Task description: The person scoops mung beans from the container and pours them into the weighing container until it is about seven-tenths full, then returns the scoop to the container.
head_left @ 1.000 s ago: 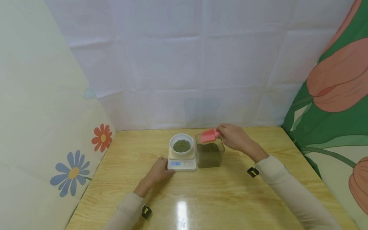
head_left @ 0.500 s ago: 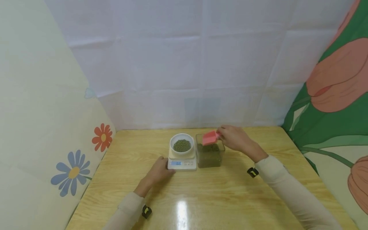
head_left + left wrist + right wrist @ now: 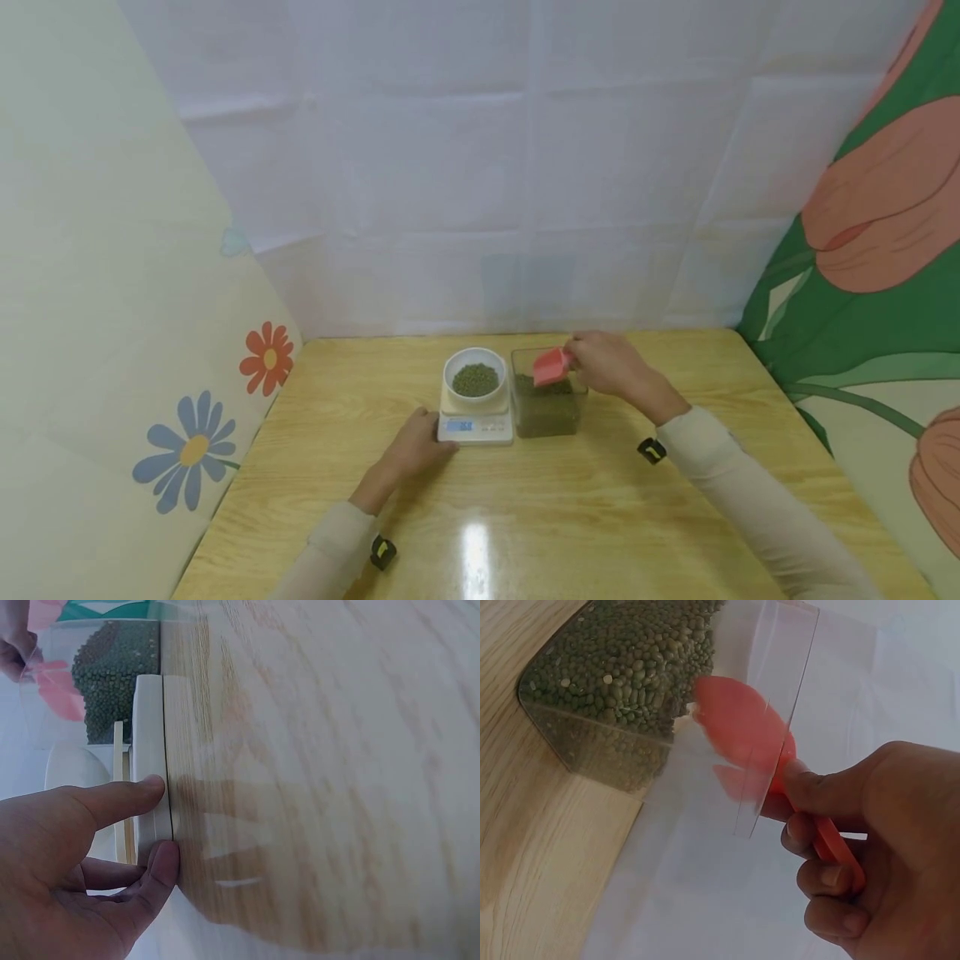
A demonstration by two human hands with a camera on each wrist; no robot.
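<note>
My right hand [image 3: 611,367] grips the handle of a red plastic scoop [image 3: 551,367], its blade inside a clear rectangular container [image 3: 546,423]. In the right wrist view the tip of the scoop [image 3: 739,724] is right at the heap of mung beans [image 3: 630,671]. My left hand [image 3: 412,447] holds the front left corner of a white digital kitchen scale [image 3: 495,431]; thumb and fingers lie against its edges in the left wrist view. On the scale stands a white bowl [image 3: 480,357] with mung beans [image 3: 475,381] in its bottom. Its display [image 3: 459,426] is lit, the digits blurred.
Container and scale stand side by side on a wood-grain table [image 3: 600,517], near its back edge. A white cloth [image 3: 450,167] hangs behind, and flower-printed sheets [image 3: 187,292] flank both sides. A black band clip [image 3: 382,552] hangs at my left wrist.
My right hand has moved slightly downward with the scoop, whose blade sits lower and farther right in the container. The left hand, scale and bowl have stayed in place.
</note>
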